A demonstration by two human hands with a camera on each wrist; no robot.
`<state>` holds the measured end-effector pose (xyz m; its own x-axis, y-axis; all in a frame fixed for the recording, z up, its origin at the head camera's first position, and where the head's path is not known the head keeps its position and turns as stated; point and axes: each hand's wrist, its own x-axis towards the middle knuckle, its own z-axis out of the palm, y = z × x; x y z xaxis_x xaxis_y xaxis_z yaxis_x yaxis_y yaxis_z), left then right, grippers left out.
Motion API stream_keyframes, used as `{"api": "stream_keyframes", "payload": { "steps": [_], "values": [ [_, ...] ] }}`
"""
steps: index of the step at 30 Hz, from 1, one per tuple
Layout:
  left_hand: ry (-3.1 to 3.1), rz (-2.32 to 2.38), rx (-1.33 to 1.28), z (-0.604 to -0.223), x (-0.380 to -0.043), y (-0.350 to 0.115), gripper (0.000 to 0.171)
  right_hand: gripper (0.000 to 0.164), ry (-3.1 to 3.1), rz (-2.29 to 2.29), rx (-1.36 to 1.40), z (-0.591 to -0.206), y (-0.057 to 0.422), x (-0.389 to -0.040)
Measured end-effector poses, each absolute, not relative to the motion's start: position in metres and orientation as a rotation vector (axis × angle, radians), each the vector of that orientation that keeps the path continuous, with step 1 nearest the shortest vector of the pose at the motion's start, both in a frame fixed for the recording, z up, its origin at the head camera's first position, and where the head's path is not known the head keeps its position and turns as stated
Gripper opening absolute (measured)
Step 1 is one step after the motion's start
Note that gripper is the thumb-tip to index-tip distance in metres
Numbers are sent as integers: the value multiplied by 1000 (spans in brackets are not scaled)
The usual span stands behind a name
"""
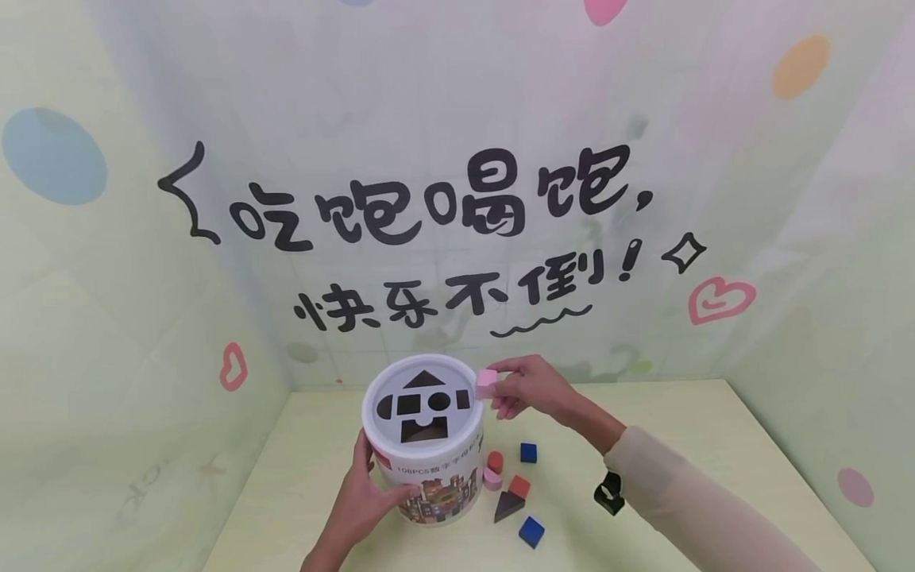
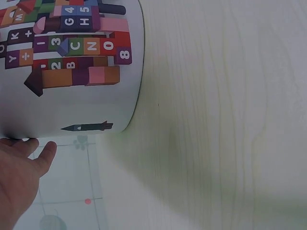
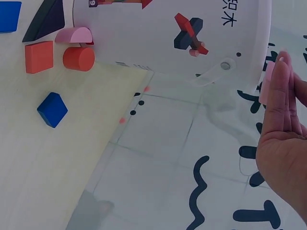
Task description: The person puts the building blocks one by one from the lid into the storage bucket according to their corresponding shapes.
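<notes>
A round white bucket (image 1: 432, 500) with printed block pictures stands upright on the table. Its lid (image 1: 391, 383) has several shaped holes, including a triangle, a square and a circle. My left hand (image 1: 363, 494) holds the bucket at its left side, thumb across the front; the left wrist view shows only part of that hand (image 2: 24, 175) against the wall. Beside the lid's right rim, my right hand (image 1: 532, 387) pinches a pink block (image 1: 486, 384) between thumb and fingers. In the right wrist view the fingers mostly hide this block (image 3: 266, 85).
Right of the bucket lie a red cylinder (image 1: 496, 460), a pink half-round block (image 1: 492, 479), a red cube (image 1: 520, 486), a dark triangular block (image 1: 509, 506) and two blue blocks, one farther back (image 1: 528, 452), one nearer (image 1: 531, 531). A printed curtain (image 1: 429, 103) hangs behind the table (image 1: 679, 429).
</notes>
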<state>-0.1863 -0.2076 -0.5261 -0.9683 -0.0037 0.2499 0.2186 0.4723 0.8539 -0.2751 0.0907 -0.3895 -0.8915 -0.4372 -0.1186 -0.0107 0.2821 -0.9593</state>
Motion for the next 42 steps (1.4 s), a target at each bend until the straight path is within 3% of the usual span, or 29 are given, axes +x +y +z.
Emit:
{"api": "stream_keyframes", "payload": {
  "steps": [25,32,42],
  "values": [
    [-2504,-1526,-188,-525,-185,-207,127,25,2138,-1593,-545,-388,34,-270],
    [-2514,-1513,-195,-525,-185,-208,127,33,2154,-1579,-504,-392,17,-270],
    [-2489,-1512,-222,-526,-187,-208,126,32,2167,-1552,-488,-388,1,-270]
  ]
}}
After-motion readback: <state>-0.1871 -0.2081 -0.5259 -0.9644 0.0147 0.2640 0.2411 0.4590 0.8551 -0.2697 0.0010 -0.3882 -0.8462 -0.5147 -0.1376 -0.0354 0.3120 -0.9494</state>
